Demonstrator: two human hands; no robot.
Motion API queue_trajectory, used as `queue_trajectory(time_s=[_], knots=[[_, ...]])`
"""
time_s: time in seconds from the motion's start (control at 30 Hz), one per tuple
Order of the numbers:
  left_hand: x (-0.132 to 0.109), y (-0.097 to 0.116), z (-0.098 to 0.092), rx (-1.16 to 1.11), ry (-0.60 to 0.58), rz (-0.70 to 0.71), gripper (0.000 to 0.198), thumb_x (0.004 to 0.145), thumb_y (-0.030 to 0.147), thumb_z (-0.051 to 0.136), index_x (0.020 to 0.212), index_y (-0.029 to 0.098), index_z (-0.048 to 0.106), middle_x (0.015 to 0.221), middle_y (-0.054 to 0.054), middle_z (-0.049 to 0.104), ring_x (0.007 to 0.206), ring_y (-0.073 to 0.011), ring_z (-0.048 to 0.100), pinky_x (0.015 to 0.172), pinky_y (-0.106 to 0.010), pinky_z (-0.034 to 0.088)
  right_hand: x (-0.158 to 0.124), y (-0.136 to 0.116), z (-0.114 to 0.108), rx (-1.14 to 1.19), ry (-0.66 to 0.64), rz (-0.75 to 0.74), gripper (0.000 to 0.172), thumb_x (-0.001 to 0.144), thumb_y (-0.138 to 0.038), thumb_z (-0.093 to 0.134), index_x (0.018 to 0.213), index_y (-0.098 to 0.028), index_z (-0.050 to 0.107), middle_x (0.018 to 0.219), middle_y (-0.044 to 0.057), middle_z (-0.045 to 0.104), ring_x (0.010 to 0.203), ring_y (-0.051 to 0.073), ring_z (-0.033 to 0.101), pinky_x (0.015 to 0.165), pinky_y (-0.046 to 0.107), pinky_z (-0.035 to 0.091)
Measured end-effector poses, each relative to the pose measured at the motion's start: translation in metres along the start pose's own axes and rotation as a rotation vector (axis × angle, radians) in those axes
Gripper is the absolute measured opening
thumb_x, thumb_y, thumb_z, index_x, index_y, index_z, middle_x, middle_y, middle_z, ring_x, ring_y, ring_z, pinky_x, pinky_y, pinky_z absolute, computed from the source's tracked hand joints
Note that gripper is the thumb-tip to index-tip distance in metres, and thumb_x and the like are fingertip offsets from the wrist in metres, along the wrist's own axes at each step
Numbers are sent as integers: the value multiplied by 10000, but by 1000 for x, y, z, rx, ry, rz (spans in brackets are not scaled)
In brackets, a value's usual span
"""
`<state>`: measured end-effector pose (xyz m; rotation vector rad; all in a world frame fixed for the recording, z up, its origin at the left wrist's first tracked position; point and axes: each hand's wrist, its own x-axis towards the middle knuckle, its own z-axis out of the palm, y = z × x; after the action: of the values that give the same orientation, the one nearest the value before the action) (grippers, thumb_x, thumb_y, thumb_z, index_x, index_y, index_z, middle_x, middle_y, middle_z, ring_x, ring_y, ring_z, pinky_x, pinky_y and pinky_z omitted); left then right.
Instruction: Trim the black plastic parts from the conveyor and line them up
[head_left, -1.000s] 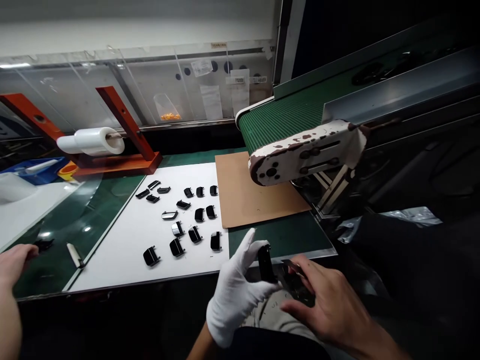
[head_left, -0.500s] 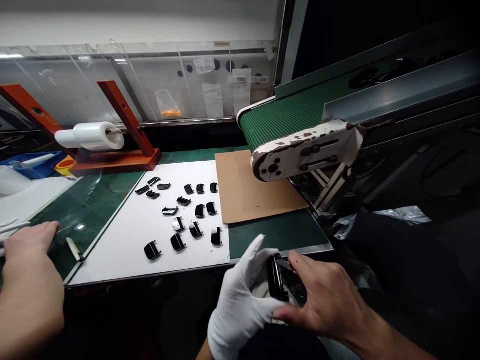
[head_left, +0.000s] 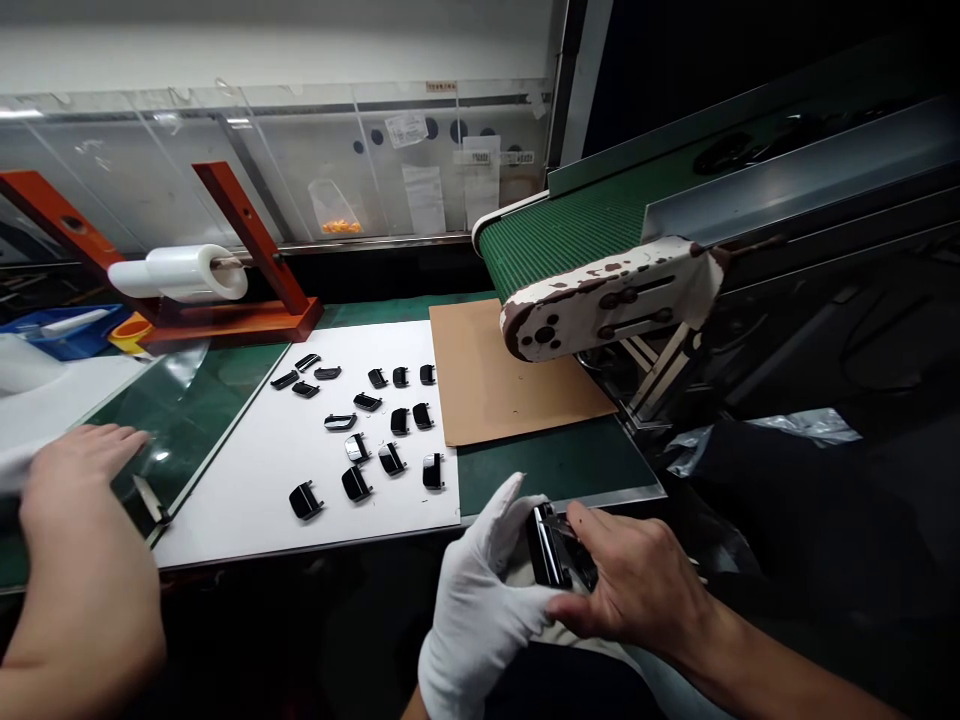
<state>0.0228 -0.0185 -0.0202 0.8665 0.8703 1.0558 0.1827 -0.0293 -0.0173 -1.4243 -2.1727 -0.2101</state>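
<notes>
My left hand point(head_left: 484, 590), in a white glove, is closed around a glossy black plastic part point(head_left: 547, 548) in front of the table's edge. Its thumb points up along the part. My bare right hand point(head_left: 645, 575) grips a small dark hand tool point(head_left: 561, 524) whose narrow metal tip touches the part's upper right side. Most of the tool is hidden by the fingers, so its exact kind does not show. Several similar black parts point(head_left: 357, 484) with small prongs lie scattered on a white sheet point(head_left: 247, 500) to the left of my hands.
A co-worker's bare hand point(head_left: 79, 460) reaches in at the left, near a small pale-handled tool point(head_left: 148, 498). Brown cardboard point(head_left: 525, 400) lies under the end of a green conveyor belt point(head_left: 570, 245). A film roll point(head_left: 196, 273) hangs on an orange stand point(head_left: 300, 318).
The co-worker's hand has moved right over the green table. My two hands have shifted very slightly left, with the black part turned a little between them. The parts on the sheet have stayed put.
</notes>
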Motion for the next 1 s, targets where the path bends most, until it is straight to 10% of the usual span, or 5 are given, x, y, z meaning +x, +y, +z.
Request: queue_trajectory(time_s=[0.3, 0.47, 0.7, 0.87, 1.0], knots=[[-2, -20, -24, 255, 15, 82, 611, 711, 301, 795, 1264, 230, 546, 1217, -91, 619, 1103, -271, 605, 935, -399, 523, -2, 3, 9, 6, 0, -18, 840, 843, -746, 66, 685, -131, 617, 501, 37, 573, 436, 168, 580, 441, 307, 287], [1, 34, -140, 343, 128, 157, 329, 916, 381, 553, 1174, 178, 575, 1209, -101, 597, 1072, -241, 600, 908, -456, 503, -3, 5, 13, 20, -8, -17, 833, 837, -757, 77, 678, -143, 618, 509, 43, 590, 436, 171, 576, 437, 309, 286], [38, 76, -296, 586, 365, 262, 303, 514, 253, 872, 621, 355, 607, 606, -2, 588, 1430, -201, 211, 1143, -351, 357, -1, 5, 17, 30, 46, -69, 763, 886, -697, 106, 608, -161, 573, 458, 16, 543, 402, 138, 543, 428, 296, 275], [40, 72, -270, 541, 341, 258, 300, 482, 302, 891, 661, 360, 658, 643, -8, 636, 1405, -244, 280, 1090, -387, 433, 5, 4, 14, -4, 11, -46, 772, 849, -741, 110, 645, -159, 576, 488, 28, 546, 428, 158, 552, 442, 308, 265], [24, 47, -171, 434, 244, 206, 535, 530, 398, 873, 1030, 353, 689, 854, 1, 723, 1255, -310, 504, 995, -431, 523, 7, 4, 13, 1, -6, -19, 793, 814, -779, 107, 680, -152, 573, 508, 29, 546, 433, 170, 556, 449, 316, 271]])
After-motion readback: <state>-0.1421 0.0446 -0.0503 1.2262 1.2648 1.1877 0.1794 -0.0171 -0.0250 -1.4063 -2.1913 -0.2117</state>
